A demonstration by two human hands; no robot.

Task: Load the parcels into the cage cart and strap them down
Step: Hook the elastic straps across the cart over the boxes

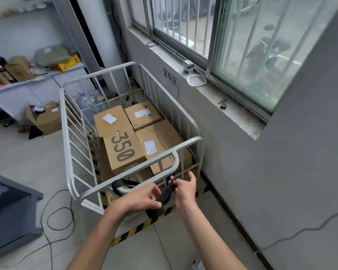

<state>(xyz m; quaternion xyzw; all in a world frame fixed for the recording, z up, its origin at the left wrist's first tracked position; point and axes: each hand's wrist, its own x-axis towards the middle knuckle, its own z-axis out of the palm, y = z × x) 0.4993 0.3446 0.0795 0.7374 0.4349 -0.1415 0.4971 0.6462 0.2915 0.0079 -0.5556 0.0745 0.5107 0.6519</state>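
A white metal cage cart stands against the grey wall under the window. Inside lie several brown cardboard parcels: a long one printed "350", a small one at the far right, and a taped one at the near right. A black strap hangs over the cart's near rail, with a loop of it lying just inside the rail. My left hand and my right hand both pinch the strap just outside the near rail.
Yellow-black hazard tape marks the floor under the cart. A black cable loops on the tiles at left. A dark grey cabinet stands at the near left. Shelves with goods and an open box are behind.
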